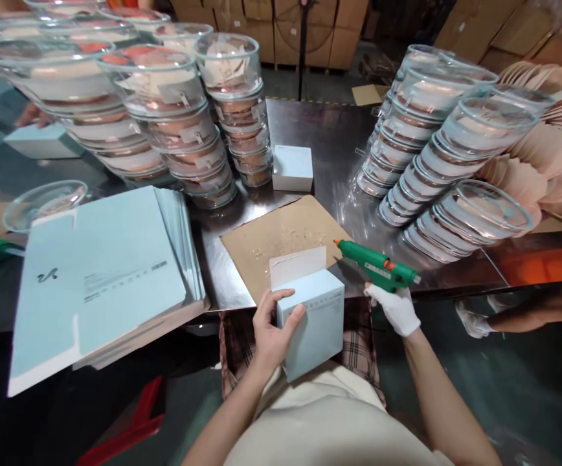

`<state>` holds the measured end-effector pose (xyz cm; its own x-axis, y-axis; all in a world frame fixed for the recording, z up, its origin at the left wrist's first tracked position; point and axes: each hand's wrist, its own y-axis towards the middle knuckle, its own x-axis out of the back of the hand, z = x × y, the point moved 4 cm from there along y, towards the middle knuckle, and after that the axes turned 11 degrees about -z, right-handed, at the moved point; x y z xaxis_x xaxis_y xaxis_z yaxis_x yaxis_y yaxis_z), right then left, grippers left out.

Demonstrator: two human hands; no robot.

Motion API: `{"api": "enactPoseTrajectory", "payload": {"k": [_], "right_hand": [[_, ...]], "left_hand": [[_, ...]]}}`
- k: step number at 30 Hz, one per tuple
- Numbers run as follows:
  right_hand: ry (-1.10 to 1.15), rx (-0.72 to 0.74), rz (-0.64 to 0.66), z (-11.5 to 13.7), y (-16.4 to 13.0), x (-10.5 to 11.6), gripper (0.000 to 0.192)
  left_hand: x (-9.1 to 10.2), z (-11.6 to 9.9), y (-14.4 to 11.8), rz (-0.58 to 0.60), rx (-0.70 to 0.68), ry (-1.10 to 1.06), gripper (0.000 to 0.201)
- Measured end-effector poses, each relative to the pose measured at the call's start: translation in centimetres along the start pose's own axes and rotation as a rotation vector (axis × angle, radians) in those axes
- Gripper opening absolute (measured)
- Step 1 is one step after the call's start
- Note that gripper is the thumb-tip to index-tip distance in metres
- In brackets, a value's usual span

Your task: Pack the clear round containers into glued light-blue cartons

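A pale blue cardboard box (317, 330) is gripped by my bare left hand (276, 327), thumb on its front and fingers over its top left edge. One white flap (298, 266) of the box sticks up at the far left. My right hand (396, 307), in a white glove, grips a green glue gun (375, 262) by its handle. The gun's orange nozzle points left, just beyond the box's upper right corner and apart from it. Beneath the nozzle and behind the box lies a brown cardboard sheet (291, 230) with bits of dried glue on it.
Flat pale blue box blanks (101, 259) are piled at the left. Stacked clear round containers (186, 123) stand behind them, with more container stacks (436, 149) at the right. A small finished-looking box (292, 167) sits on the metal table (329, 129). Another person's hand (31, 116) shows far left.
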<state>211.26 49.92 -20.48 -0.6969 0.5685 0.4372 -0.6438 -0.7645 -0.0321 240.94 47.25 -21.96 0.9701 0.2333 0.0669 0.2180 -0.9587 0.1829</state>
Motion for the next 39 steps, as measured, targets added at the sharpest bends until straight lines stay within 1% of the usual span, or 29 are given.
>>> {"api": "enactPoseTrajectory", "payload": {"k": [3,5,6,8,9,11,12,13,14,15,17,18,19,20,21,22,24,25,26,27,28,30,31,32,34,36,39], "right_hand": [[-0.016,-0.171,0.077,0.5,3.2,-1.6,0.049],[-0.088,-0.25,0.099,0.7,5.1,-1.7,0.052],[-0.14,-0.263,0.091,0.9,5.8,-1.4,0.051],[-0.251,-0.25,0.047,1.5,6.7,-0.2,0.047],[-0.307,-0.221,0.009,1.9,6.7,0.4,0.045],[-0.377,-0.089,-0.078,3.3,5.8,1.0,0.035],[-0.356,-0.009,-0.089,4.1,5.0,0.7,0.03],[-0.294,0.053,-0.053,4.8,3.9,0.0,0.031],[-0.197,0.081,0.034,5.4,2.9,-1.2,0.037],[-0.079,0.061,0.162,5.8,1.8,-2.7,0.044],[0.145,-0.073,0.414,6.0,0.1,-5.4,0.05],[0.221,-0.13,0.484,6.0,-0.4,-6.4,0.05],[0.274,-0.158,0.506,5.9,-0.5,-6.9,0.05],[0.303,-0.148,0.509,5.8,-0.5,-7.0,0.05],[0.313,-0.097,0.515,5.8,-0.3,-6.9,0.053],[0.312,-0.014,0.544,6.0,-0.2,-6.6,0.06],[0.292,0.185,0.671,6.5,-0.4,-5.9,0.078],[0.273,0.28,0.74,6.7,-0.6,-5.6,0.083],[0.243,0.364,0.782,7.0,-0.8,-5.3,0.083],[0.205,0.437,0.796,7.3,-1.0,-5.1,0.078],[0.161,0.504,0.796,7.5,-1.1,-5.1,0.071],[0.094,0.624,0.8,7.9,-1.3,-5.3,0.054],[0.078,0.668,0.819,8.0,-1.4,-5.6,0.049],[0.074,0.698,0.848,8.0,-1.5,-5.8,0.045],[0.08,0.725,0.893,7.9,-1.4,-6.1,0.039],[0.097,0.738,0.906,7.9,-1.3,-6.1,0.038],[0.137,0.767,0.912,7.9,-1.8,-5.6,0.039]], "left_hand": [[0.1,-0.1,0.1,0.002,0.002,-0.014,0.031],[0.4,-0.1,0.2,-0.001,0.001,-0.033,0.032],[0.6,-0.1,0.2,-0.003,0.005,-0.044,0.033],[0.9,0.0,0.2,-0.005,0.021,-0.073,0.033],[1.1,0.0,0.2,-0.004,0.03,-0.09,0.033],[1.1,0.0,0.3,0.008,0.052,-0.12,0.036],[1.0,-0.1,0.3,0.016,0.062,-0.133,0.039],[0.9,-0.1,0.3,0.03,0.074,-0.144,0.042],[0.7,-0.1,0.3,0.05,0.087,-0.153,0.045],[0.4,-0.2,0.3,0.073,0.101,-0.16,0.048],[0.1,-0.1,0.2,0.095,0.11,-0.154,0.052],[0.0,-0.1,0.2,0.092,0.112,-0.146,0.053],[0.0,0.0,0.3,0.074,0.116,-0.145,0.053],[0.1,0.2,0.4,0.044,0.127,-0.159,0.053],[0.1,0.4,0.6,0.015,0.144,-0.19,0.055],[0.1,0.6,0.8,-0.009,0.164,-0.238,0.06],[0.0,1.0,1.3,-0.021,0.192,-0.349,0.075],[-0.1,1.2,1.6,-0.011,0.19,-0.392,0.08],[-0.1,1.3,1.8,0.0,0.18,-0.423,0.081],[-0.1,1.4,1.9,0.003,0.162,-0.437,0.079],[-0.1,1.4,2.1,0.004,0.133,-0.433,0.074],[0.1,1.3,2.3,0.009,0.065,-0.373,0.056],[0.2,1.2,2.3,0.023,0.035,-0.328,0.049],[0.3,1.1,2.4,0.044,0.012,-0.284,0.046],[0.4,0.7,2.4,0.084,-0.009,-0.225,0.049],[0.5,0.2,2.3,0.102,-0.02,-0.21,0.049],[0.6,-0.6,1.7,0.114,-0.038,-0.203,0.042]]}}
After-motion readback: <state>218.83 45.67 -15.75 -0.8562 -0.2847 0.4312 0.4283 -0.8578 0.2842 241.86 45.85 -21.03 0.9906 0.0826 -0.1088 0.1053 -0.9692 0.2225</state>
